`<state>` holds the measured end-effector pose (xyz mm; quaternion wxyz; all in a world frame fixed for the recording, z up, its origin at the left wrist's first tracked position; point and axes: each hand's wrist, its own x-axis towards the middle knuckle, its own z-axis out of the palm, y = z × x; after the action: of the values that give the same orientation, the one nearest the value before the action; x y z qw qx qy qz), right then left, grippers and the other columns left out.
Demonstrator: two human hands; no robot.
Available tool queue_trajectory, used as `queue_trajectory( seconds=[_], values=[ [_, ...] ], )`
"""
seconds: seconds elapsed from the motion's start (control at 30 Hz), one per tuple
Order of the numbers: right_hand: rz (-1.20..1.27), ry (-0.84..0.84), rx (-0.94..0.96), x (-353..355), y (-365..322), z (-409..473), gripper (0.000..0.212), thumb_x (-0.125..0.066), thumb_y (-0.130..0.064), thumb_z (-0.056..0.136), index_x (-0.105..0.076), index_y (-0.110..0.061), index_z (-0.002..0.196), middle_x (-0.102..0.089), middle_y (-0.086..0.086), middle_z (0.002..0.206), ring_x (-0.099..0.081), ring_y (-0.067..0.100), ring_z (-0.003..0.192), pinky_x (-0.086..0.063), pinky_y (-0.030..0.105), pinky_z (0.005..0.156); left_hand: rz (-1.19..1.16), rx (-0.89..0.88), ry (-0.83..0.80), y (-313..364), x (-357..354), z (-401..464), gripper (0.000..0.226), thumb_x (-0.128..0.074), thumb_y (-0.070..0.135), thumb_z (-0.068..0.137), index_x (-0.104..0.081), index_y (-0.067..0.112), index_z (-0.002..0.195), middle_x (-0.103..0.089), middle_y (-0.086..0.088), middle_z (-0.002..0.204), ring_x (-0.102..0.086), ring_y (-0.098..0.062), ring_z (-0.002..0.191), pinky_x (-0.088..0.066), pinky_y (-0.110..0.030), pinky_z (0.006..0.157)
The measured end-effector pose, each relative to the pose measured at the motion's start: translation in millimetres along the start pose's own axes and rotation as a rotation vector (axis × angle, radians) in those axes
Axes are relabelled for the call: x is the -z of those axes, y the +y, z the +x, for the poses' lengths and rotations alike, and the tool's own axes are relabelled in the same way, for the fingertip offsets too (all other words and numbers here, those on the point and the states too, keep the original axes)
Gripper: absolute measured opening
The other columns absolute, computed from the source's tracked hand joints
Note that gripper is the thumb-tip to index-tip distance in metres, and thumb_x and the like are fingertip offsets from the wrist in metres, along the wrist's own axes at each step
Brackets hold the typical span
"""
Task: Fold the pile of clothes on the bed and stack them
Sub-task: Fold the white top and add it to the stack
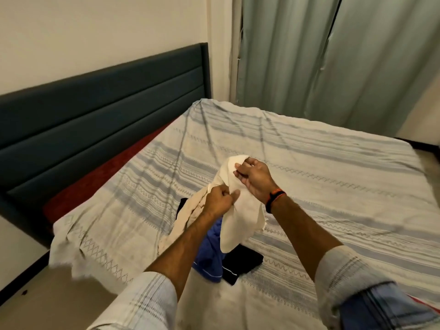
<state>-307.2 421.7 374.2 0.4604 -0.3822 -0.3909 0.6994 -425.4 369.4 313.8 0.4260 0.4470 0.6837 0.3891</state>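
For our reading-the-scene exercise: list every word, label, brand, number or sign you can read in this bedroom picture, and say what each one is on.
None can be read. The cream garment held by the left hand and right hand, the blue garment, the black garment, the wristband and the striped bedsheet show no lettering.

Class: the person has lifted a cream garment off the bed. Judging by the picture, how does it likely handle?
Probably floppy: the cream garment droops in soft folds below the left hand and right hand. Likely light, since a finger pinch holds it. Unlikely to slip; it bunches in each grip.
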Motion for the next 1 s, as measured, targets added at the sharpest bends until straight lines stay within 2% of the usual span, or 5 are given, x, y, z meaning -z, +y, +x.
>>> queue_trajectory(
  seconds=[0.3, 0.43, 0.67, 0.77, 1.0],
  values=[
    [-0.479, 0.045, 0.005, 19, 11, -60, 0.044, -0.079, -0.03, 0.082, -0.063, -0.009, 0.117, -0.071, 0.014, 0.113, -0.069, 0.02, 0.094, -0.056, 0.038, 0.086, -0.466, 0.04, -0.062, 33, 26, -26, 0.024, -0.053, 0.03, 0.1, -0.065, 0.016, 0.116, -0.071, -0.006, 0.1, -0.065, -0.022, 0.083, -0.051, -0.03, 0.063],
    [-0.665, 0.037, -0.003, 29, 29, -91, 0.081, -0.089, -0.06, 0.052, -0.063, -0.018, 0.116, -0.072, 0.0, 0.112, -0.069, 0.018, 0.102, -0.057, 0.042, 0.092, -0.556, 0.074, -0.095, 38, 20, -39, 0.033, -0.054, 0.027, 0.1, -0.06, 0.005, 0.124, -0.067, -0.018, 0.114, -0.064, -0.033, 0.099, -0.055, -0.047, 0.086],
    [-0.97, 0.258, 0.194, 40, 13, -113, 0.037, -0.079, -0.045, 0.079, -0.057, -0.017, 0.065, -0.058, -0.005, 0.066, -0.053, 0.013, 0.064, -0.037, 0.026, 0.056, -0.61, 0.049, -0.183, 55, 1, -58, 0.017, -0.054, 0.024, 0.1, -0.064, 0.01, 0.096, -0.069, -0.012, 0.09, -0.065, -0.026, 0.08, -0.056, -0.034, 0.065],
    [-0.82, 0.383, 0.258, 48, -1, -106, 0.028, -0.077, -0.043, 0.081, -0.06, -0.021, 0.074, -0.068, 0.0, 0.08, -0.065, 0.02, 0.077, -0.05, 0.034, 0.068, -0.607, 0.009, -0.247, 58, 0, -67, 0.013, -0.065, 0.022, 0.094, -0.066, 0.01, 0.098, -0.072, -0.007, 0.086, -0.068, -0.018, 0.074, -0.056, -0.028, 0.062],
    [-0.233, 0.314, 0.211, 57, -42, -97, 0.02, -0.062, -0.021, 0.096, -0.061, -0.003, 0.087, -0.067, 0.013, 0.093, -0.063, 0.024, 0.086, -0.053, 0.044, 0.085, -0.238, -0.069, -0.279, 42, -24, -82, 0.059, -0.086, 0.036, 0.07, -0.06, 0.014, 0.118, -0.069, -0.005, 0.114, -0.067, -0.018, 0.098, -0.056, -0.029, 0.072]
  ],
)
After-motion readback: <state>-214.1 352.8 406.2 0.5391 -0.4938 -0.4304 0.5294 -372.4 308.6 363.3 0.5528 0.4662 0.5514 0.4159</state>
